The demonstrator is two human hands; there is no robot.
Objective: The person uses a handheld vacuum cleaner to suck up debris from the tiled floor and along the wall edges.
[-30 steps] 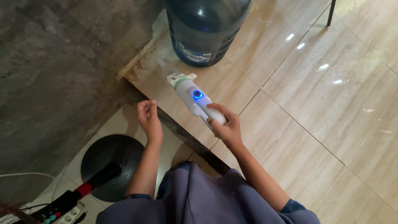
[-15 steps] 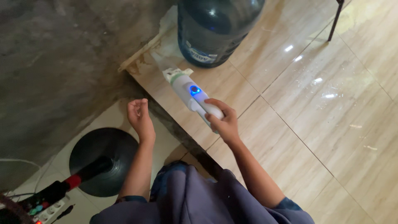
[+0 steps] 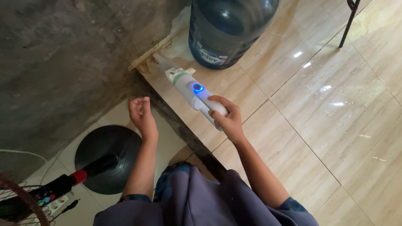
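Note:
My right hand (image 3: 226, 121) grips the handle of a white handheld vacuum (image 3: 188, 86) with a lit blue button. Its clear nozzle points at the corner where the tiled floor meets the rough grey wall (image 3: 63, 54). My left hand (image 3: 141, 115) hovers loosely curled, empty, over the step edge to the left of the vacuum, touching nothing.
A large blue water jug (image 3: 228, 29) stands on the glossy beige tiles (image 3: 318, 109) just beyond the nozzle. A standing fan's black round base (image 3: 109, 161) and pole sit on the lower floor at left, with a power strip (image 3: 56, 205) and cables. A thin dark metal leg (image 3: 349, 21) is at top right.
The vacuum's nozzle has pushed further into the wall corner beside the jug. My left hand stayed curled and shifted slightly; the view drifted.

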